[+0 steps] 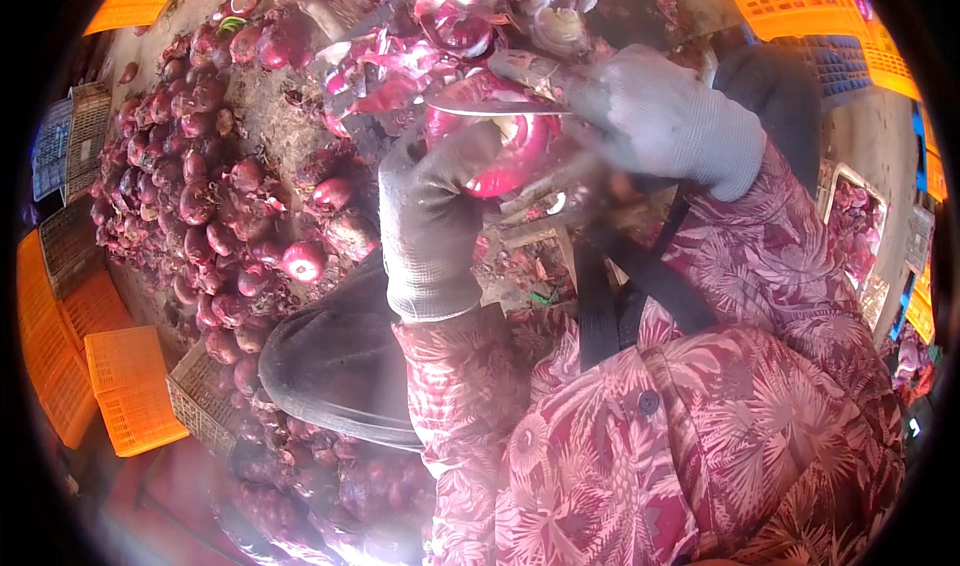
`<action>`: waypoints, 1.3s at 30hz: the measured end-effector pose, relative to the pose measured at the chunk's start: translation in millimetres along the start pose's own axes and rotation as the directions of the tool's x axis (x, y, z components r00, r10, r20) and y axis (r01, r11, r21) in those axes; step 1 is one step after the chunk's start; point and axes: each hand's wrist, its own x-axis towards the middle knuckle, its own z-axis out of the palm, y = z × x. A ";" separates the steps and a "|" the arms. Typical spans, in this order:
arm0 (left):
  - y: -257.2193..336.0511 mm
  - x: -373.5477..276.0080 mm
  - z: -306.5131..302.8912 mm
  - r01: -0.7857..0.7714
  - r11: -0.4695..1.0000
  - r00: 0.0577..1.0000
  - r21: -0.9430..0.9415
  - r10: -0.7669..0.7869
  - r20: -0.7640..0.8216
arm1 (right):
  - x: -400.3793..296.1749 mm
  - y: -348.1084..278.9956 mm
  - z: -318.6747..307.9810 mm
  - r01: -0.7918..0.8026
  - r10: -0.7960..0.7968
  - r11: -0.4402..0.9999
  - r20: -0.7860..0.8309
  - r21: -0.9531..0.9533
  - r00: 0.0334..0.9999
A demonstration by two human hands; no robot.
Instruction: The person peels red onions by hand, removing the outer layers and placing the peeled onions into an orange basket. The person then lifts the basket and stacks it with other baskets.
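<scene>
In my gloved left hand sits a large red onion, its skin partly off and a pale patch showing near the thumb. My gloved right hand grips a knife, whose blade lies level across the onion's upper side. Whether the edge has cut in, I cannot tell. Just beyond the blade are loose purple onion skins and another peeled red onion. Pale cut onion pieces lie at the top middle. The knife handle is mostly hidden by my fingers.
Unpeeled red onions spread in a heap over the floor on the left. Orange plastic crates stand at the lower left, and another orange crate is at the upper right. A light crate of onion scraps sits at the right.
</scene>
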 end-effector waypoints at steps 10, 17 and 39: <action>-2.1 5.1 4.0 -0.090 0.989 0.987 -0.120 0.104 0.122 | 5.9 20.9 16.6 -0.135 0.137 0.895 0.025 0.425 0.990; -13.4 11.0 2.2 -0.162 0.978 0.982 -0.132 0.173 0.078 | 6.4 21.9 15.0 -0.306 0.321 0.184 0.237 0.934 0.917; -42.0 24.5 14.7 -0.387 0.921 0.922 -0.033 0.386 -0.034 | 15.4 10.4 40.9 -0.217 0.345 -0.002 0.204 0.976 0.916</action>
